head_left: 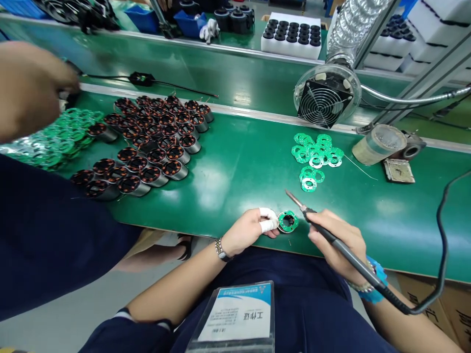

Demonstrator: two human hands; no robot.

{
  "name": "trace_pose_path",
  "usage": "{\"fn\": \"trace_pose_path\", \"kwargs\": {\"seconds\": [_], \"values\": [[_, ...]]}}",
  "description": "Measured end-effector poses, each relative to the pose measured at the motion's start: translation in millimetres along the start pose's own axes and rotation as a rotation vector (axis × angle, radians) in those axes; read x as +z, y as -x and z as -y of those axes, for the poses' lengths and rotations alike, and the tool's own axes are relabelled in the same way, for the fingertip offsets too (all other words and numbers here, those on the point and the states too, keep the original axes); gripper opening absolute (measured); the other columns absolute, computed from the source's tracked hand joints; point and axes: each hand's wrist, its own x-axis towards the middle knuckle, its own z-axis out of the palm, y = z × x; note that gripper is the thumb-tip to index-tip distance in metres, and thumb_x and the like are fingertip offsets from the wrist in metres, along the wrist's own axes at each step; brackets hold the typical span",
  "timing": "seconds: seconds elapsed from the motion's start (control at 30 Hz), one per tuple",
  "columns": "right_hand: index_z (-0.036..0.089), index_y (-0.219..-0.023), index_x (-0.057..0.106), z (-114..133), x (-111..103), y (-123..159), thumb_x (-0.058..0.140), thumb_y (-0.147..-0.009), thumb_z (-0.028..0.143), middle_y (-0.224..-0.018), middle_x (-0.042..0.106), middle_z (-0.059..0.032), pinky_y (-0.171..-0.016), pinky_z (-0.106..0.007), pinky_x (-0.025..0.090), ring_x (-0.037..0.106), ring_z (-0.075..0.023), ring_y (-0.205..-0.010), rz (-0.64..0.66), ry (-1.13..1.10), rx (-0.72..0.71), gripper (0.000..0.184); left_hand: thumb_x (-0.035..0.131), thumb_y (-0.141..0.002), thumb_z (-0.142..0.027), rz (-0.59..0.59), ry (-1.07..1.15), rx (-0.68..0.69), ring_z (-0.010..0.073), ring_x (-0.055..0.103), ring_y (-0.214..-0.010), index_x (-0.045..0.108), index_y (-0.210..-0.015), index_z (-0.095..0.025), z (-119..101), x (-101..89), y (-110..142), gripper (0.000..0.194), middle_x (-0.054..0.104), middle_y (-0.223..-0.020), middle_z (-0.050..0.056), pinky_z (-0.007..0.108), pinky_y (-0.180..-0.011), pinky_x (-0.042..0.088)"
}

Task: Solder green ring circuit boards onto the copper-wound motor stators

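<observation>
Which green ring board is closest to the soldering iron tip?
The ring board in the left hand; the other green rings lie loose, farther away.

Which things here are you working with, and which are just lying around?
Working with: black-handled soldering iron in the right hand; green ring circuit board in the left hand.
Lying about: loose green ring boards; beige roll; round caged fan.
</observation>
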Motion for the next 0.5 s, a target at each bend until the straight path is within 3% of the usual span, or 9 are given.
{"fn": "trace_pose_path", "kwargs": {"seconds": [0.17, 0.5], "values": [[0.019, -0.099, 0.065, 5.9, -11.2, 7.2, 0.055, -0.081, 0.011, -0.072, 0.064, -0.0052, -0.057, -0.031, 0.047, 0.057, -0.0168, -0.063, 0.016, -0.035, 0.013, 0.022, 0.068, -0.068, -0.028, -0.003, 0.004, 0.01, 0.0134, 0.062, -0.064, 0.058, -0.069, -0.012, -0.6, 0.4, 0.2, 0.018, 0.063, -0.066, 0.003, 0.028, -0.067, 0.049], [0.017, -0.095, 0.066, 10.0, -9.8, 9.3, 0.054, -0.08, 0.009, -0.07, 0.064, -0.0052, -0.056, -0.03, 0.048, 0.057, -0.0165, -0.063, 0.084, -0.063, 0.035, 0.021, 0.067, -0.068, -0.024, -0.028, 0.0, 0.006, 0.0131, 0.061, -0.062, 0.059, -0.07, -0.012, 1.2, 1.2, 0.4, 0.015, 0.064, -0.065, 0.003, 0.027, -0.065, 0.049]]}}
